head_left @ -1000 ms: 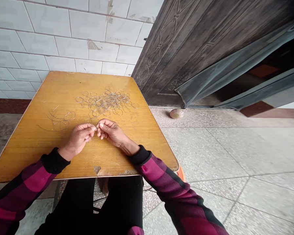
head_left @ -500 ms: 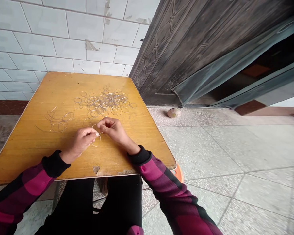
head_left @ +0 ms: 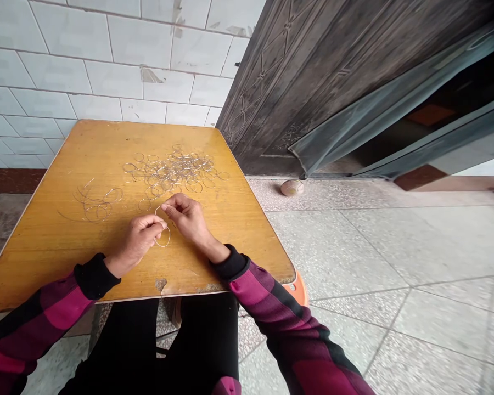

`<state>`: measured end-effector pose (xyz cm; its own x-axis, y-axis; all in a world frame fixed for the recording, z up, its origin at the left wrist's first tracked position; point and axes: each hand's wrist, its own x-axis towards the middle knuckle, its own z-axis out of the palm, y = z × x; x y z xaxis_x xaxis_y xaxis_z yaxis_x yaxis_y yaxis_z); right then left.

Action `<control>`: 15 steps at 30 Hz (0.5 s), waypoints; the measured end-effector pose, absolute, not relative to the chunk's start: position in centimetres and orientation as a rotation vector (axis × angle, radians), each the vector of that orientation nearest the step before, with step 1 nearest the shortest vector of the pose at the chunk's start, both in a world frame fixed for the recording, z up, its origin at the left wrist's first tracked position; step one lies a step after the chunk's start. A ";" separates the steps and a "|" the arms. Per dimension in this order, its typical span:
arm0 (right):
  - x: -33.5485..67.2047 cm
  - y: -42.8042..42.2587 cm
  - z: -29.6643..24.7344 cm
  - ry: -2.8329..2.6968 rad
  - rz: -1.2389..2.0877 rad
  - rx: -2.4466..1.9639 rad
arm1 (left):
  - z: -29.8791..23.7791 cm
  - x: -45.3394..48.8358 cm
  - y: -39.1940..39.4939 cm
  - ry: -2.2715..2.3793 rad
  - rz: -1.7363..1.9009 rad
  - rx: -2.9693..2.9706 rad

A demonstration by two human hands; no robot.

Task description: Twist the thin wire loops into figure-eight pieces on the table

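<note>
My left hand (head_left: 139,237) pinches a thin, shiny wire (head_left: 168,241) between thumb and fingertips. A small loop of it hangs just below those fingertips. My right hand (head_left: 189,216) is close beside it, slightly farther out, its thumb and forefinger pinched on the upper end of the wire, which curves between the two hands. Beyond my hands lies a tangled pile of wire rings (head_left: 179,170) on the wooden table (head_left: 214,247). To the left of the pile are several loose curved wires (head_left: 101,206). The exact grip points are partly hidden by my fingers.
A white tiled wall (head_left: 140,41) stands behind the table, with a dark carved door (head_left: 280,82) to the right. A roundish pale object (head_left: 292,187) sits on the floor by the door. Part of an orange stool (head_left: 299,288) shows under the table's right corner.
My right hand has shifted slightly up and left, away from the left fingertips. The loop under my left hand now looks rounder and more closed. The pile has not changed.
</note>
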<state>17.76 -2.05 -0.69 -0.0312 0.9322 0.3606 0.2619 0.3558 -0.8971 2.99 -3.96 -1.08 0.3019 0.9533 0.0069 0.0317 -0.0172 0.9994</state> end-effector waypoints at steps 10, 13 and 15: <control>18.9 -1.9 0.5 -1.446 1.155 -1.076 | -0.1 2.7 -3.2 0.978 0.964 1.244; 19.0 -1.9 0.4 -1.438 1.136 -1.098 | 0.1 2.5 -3.2 0.932 0.938 1.251; 19.1 -1.8 0.3 -1.464 1.070 -1.121 | 0.1 2.4 -3.2 0.912 0.927 1.242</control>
